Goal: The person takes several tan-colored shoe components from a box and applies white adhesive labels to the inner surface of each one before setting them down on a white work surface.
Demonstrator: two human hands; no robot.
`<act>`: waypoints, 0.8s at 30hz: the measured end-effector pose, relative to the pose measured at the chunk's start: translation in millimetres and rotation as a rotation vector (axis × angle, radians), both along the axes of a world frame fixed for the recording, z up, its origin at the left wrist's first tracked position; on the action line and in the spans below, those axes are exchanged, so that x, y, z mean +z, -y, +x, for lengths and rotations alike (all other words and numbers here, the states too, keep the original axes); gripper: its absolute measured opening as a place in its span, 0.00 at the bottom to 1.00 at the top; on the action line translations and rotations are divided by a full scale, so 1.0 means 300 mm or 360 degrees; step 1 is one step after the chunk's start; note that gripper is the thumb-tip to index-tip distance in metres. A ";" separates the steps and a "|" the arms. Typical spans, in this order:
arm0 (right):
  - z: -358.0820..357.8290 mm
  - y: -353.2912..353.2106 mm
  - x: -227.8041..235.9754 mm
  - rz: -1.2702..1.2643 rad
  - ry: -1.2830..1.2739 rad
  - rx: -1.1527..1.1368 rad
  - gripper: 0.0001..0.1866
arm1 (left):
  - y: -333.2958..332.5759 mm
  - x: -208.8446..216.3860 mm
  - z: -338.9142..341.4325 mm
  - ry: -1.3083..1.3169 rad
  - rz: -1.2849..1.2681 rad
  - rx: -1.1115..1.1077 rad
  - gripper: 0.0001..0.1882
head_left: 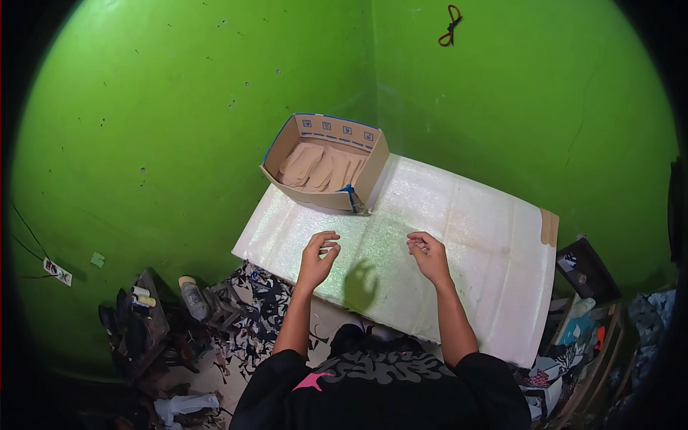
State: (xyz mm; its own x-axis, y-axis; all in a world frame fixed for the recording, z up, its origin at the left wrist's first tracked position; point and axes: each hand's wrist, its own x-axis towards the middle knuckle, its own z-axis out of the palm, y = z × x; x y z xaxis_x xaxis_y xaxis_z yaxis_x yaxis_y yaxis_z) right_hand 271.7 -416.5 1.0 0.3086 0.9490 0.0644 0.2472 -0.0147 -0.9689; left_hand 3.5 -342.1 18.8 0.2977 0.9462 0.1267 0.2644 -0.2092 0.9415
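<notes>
Quickly, near to far: our left hand [317, 259] and right hand [431, 258] hang above the white-covered counter [487, 287], well apart. Fingers on both are loosely curled and released, nothing visible in either; right fingertips touching each other or not, we can't tell. We'd guess they're spread to keep the middle free. Off to the right, tan strips [549, 228] lie along the counter's edge, long axis near-to-far. Beyond our left hand, the cardboard box [373, 172] sits at the far-left corner, probably to stay reachable without crowding us. It opens upward; long axis roughly left-to-right, right end angled toward us. Flat cardboard pieces [301, 163] inside look stacked to stay together, long axes mostly near-left to far-right. Behind: green wall [487, 107].
</notes>
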 end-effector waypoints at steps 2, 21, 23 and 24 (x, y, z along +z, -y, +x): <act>-0.021 -0.047 -0.004 0.0036 0.0005 0.0016 0.11 | -0.042 0.011 -0.028 -0.0018 -0.0012 0.0009 0.12; -0.395 -0.857 0.129 0.0124 0.0264 -0.0202 0.09 | -0.833 0.060 -0.292 0.0071 0.0188 -0.0423 0.10; -0.414 -0.962 0.068 0.0059 0.0304 -0.0183 0.09 | -0.908 0.034 -0.300 0.0055 0.0143 -0.0488 0.10; -0.420 -1.003 0.041 0.0053 0.0310 -0.0195 0.09 | -0.936 0.024 -0.302 0.0038 0.0107 -0.0537 0.09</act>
